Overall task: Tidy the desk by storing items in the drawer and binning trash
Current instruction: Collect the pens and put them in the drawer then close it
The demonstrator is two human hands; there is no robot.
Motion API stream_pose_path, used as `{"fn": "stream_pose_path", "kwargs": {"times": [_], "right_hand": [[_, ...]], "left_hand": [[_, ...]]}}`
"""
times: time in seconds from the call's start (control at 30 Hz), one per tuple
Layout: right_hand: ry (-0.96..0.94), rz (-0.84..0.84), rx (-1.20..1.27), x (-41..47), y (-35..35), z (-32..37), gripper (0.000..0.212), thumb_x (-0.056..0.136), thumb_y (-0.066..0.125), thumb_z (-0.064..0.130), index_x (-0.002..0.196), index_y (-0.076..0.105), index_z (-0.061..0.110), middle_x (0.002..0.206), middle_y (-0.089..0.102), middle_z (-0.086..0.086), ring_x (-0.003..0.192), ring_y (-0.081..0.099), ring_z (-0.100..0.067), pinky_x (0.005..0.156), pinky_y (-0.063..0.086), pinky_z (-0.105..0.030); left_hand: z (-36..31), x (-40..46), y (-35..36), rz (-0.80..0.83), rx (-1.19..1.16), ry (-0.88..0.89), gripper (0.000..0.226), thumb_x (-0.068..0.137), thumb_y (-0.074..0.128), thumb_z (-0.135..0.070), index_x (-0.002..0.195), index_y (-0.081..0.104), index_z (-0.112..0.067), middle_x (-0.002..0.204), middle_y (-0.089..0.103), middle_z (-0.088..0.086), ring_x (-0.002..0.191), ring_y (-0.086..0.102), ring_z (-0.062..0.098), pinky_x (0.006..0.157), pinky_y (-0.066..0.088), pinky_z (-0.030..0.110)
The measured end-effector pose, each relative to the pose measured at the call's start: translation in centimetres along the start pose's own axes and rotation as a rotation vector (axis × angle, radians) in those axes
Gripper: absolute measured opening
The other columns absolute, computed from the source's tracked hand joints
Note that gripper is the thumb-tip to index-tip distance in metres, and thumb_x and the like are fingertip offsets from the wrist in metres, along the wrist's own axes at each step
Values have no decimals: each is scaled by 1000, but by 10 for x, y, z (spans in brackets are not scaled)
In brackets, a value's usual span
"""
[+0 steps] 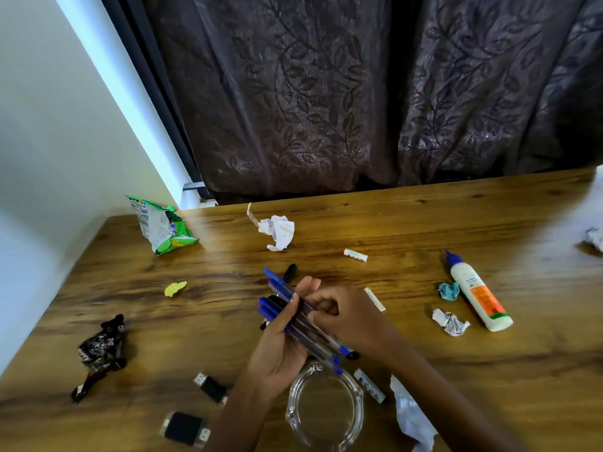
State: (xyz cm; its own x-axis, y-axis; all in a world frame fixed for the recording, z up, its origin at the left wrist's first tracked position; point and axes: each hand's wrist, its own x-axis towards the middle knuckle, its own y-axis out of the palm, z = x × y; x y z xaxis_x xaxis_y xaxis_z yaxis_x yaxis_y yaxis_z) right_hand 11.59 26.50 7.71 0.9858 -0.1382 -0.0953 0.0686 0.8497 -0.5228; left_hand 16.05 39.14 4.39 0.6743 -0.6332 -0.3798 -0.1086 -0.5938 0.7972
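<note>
Above the middle of the worktop (424, 203), the left hand (277, 350) has its fingers (295, 301) curled round a bundle of pens (293, 316); the right hand (346, 318) pinches them from the other side; light, stiff, slick barrels likely to slide apart, best gripped mid-length.

Wooden desk (424, 216) carries, relative to glass ashtray (326, 409) at near edge: USB sticks (212, 388) left; black wrapper (101, 350) far left; green packet (163, 226) far-left corner; crumpled paper (277, 231) beyond; glue bottle (478, 293) right.
</note>
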Motion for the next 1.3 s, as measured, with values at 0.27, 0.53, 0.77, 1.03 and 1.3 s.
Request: {"fn": "stream_pose_path", "kwargs": {"times": [0.27,0.53,0.77,1.03,1.3], "right_hand": [[7,-4,-87,0,6,-2,16,84,66,27,100,65,23,82,62,14,74,58,3,64,44,-14],[-44,-34,-197,15,8,-1,9,87,62,26,92,67,21,88,67,8,79,60,-5,77,53,-30],[-125,268,-620,9,28,-18,8,85,64,18,91,67,14,92,67,-2,86,61,-17,73,49,-29],[-147,273,-757,13,40,-18,14,89,58,16,101,62,9,104,61,-8,94,59,-23,74,45,-32],[-278,332,-745,15,31,-23,7,88,56,13,90,63,13,100,61,-6,93,56,-19,79,47,-31]], "left_hand": [[-15,-5,-8,-48,-78,54,39,88,46,-19,124,59,-12,125,64,9,112,62,20,85,54,38],[-37,-9,-36,-112,-133,150,42,85,48,-14,127,56,-14,122,66,7,106,66,18,84,55,37],[-64,-20,-67,-120,-155,287,86,36,95,-12,117,65,-16,123,65,5,107,65,15,94,43,40],[-58,-20,-60,-132,-161,253,51,53,88,-7,102,74,-14,119,67,5,103,67,16,80,56,38],[-60,-20,-57,-151,-196,247,105,23,97,-10,122,61,-15,121,66,5,104,67,17,79,57,40]]}}
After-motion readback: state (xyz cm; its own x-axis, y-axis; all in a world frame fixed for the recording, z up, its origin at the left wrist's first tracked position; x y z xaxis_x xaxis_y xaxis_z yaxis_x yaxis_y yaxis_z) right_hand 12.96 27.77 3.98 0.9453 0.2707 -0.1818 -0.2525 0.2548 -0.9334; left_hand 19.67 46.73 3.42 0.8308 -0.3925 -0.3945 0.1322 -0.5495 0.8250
